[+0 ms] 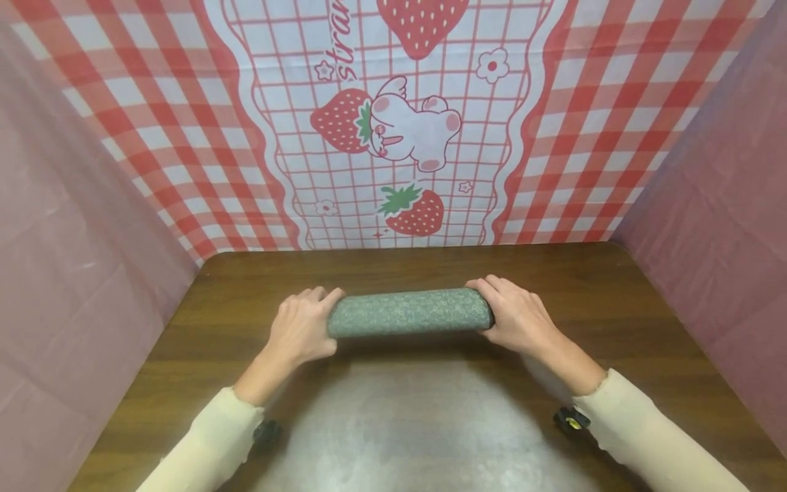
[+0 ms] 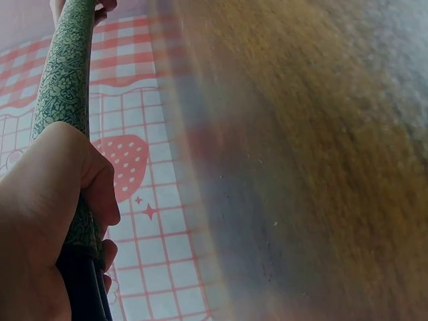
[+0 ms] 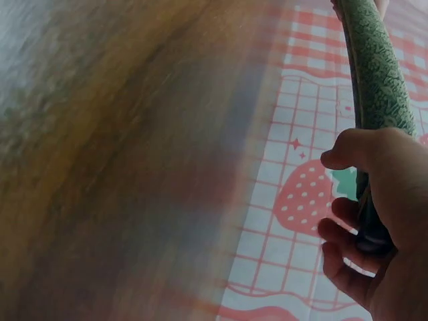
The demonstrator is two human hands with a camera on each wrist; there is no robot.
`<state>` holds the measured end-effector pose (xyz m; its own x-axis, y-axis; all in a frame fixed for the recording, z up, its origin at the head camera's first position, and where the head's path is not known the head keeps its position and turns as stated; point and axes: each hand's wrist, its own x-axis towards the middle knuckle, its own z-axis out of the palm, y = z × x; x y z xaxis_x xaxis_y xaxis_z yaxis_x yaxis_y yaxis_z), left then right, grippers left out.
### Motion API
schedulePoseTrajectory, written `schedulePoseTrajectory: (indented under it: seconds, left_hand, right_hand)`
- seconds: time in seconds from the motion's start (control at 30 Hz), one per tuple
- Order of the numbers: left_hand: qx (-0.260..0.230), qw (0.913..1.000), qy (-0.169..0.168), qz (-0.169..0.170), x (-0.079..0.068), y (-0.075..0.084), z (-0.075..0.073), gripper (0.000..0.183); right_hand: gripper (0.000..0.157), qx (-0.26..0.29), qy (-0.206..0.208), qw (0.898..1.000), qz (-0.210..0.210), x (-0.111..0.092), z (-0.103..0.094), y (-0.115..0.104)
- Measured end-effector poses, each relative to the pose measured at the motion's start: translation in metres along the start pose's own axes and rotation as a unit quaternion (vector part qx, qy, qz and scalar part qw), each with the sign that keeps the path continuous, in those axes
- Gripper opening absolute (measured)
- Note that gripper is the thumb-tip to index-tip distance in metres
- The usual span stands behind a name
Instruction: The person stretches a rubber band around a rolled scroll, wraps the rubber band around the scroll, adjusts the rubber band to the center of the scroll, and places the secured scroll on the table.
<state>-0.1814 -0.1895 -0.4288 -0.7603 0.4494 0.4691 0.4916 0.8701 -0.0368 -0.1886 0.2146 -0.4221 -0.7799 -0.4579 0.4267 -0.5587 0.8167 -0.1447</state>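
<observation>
Between my two hands a long green thing with a floral pattern (image 1: 410, 312) is held level over the table, its upper face smoothly rounded. My left hand (image 1: 302, 324) grips its left end, thumb on the near side. On the other end my right hand (image 1: 515, 316) has its fingers over the far edge and its thumb below. In the left wrist view a black part shows at the end of the green thing (image 2: 65, 93), beneath the left hand (image 2: 47, 187). A dark end also shows inside the curled fingers of the right hand (image 3: 388, 180).
Below lies a brown wooden table (image 1: 203, 355) with a bright sheen in front. A red-and-white checked cloth with strawberries (image 1: 406, 123) hangs behind it. Pink curtains (image 1: 80, 225) close off both sides. Small black devices (image 1: 572, 418) sit at the cream sleeves (image 1: 652, 424).
</observation>
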Motion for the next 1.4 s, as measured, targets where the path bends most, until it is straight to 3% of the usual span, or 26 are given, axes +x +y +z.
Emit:
schedulePoseTrajectory:
  seconds: [0.23,0.53,0.73,0.87,1.07,1.23,1.4]
  left_hand:
    - [-0.008,0.9999,0.001,0.013,0.002,-0.001,0.004,0.073]
    - [-0.015,0.9990,-0.025,0.035,0.007,-0.001,0.004,0.076]
    - [0.003,0.9979,-0.053,0.037,0.009,0.000,-0.001,0.090]
    - [0.005,0.9974,-0.071,0.016,0.008,-0.006,-0.006,0.104]
    - [-0.011,0.9979,-0.064,0.006,0.006,-0.014,-0.006,0.117]
    - [-0.025,0.9978,-0.056,0.024,0.008,-0.009,-0.001,0.115]
    - [-0.029,0.9981,-0.054,0.009,0.007,-0.003,0.002,0.096]
  right_hand:
    - [0.072,-0.007,-0.001,1.000,-0.003,-0.001,0.000,0.004]
    - [0.073,-0.004,0.002,1.000,-0.008,-0.004,0.000,0.014]
    - [0.071,0.009,0.008,1.000,-0.011,-0.004,-0.001,0.019]
    - [0.072,0.005,0.008,1.000,-0.010,-0.006,-0.003,0.021]
    - [0.072,0.000,0.014,1.000,-0.006,-0.011,-0.006,0.025]
    - [0.071,0.003,0.015,1.000,-0.012,-0.010,-0.006,0.023]
    - [0.071,0.009,0.018,1.000,-0.015,-0.009,-0.006,0.022]
